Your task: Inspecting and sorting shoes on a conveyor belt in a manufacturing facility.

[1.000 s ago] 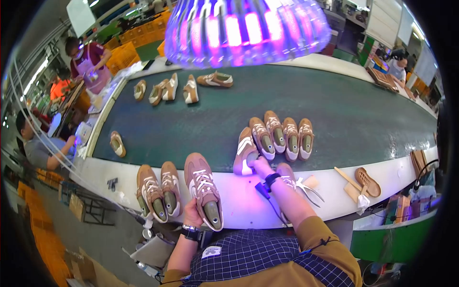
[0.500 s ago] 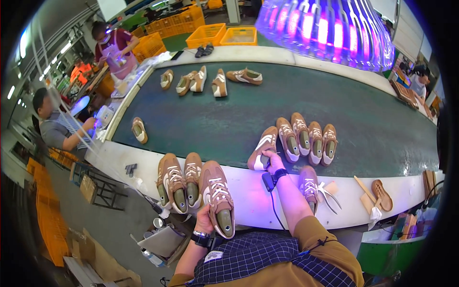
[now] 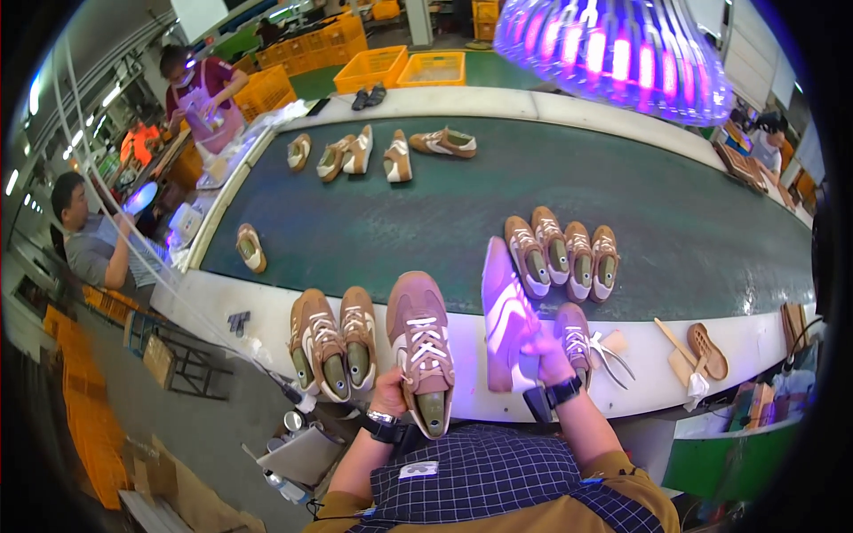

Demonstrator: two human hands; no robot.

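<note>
My left hand (image 3: 388, 393) grips a brown sneaker (image 3: 421, 324) with white laces by its side near the heel, toe pointing away from me. In my right hand (image 3: 546, 354) is another brown sneaker (image 3: 504, 311), turned on its side and lit purple, its white side stripe showing. An olive insert with a small hole fills the heel opening of the left one. Left of it, three matching sneakers (image 3: 330, 342) stand together on the white table rim. One more sneaker (image 3: 574, 336) rests just beyond my right hand, beside pliers (image 3: 611, 357).
Several sneakers (image 3: 560, 253) stand in a row on the green belt (image 3: 426, 231), with more (image 3: 355, 155) at its far side. A purple-lit lamp (image 3: 622, 62) hangs at upper right. A loose sole (image 3: 708, 351) lies on the right rim. Co-workers (image 3: 89, 231) sit and stand at left.
My right hand has lifted its sneaker off the belt edge and drawn it nearer, under the purple light. The left sneaker has shifted slightly right and more upright.
</note>
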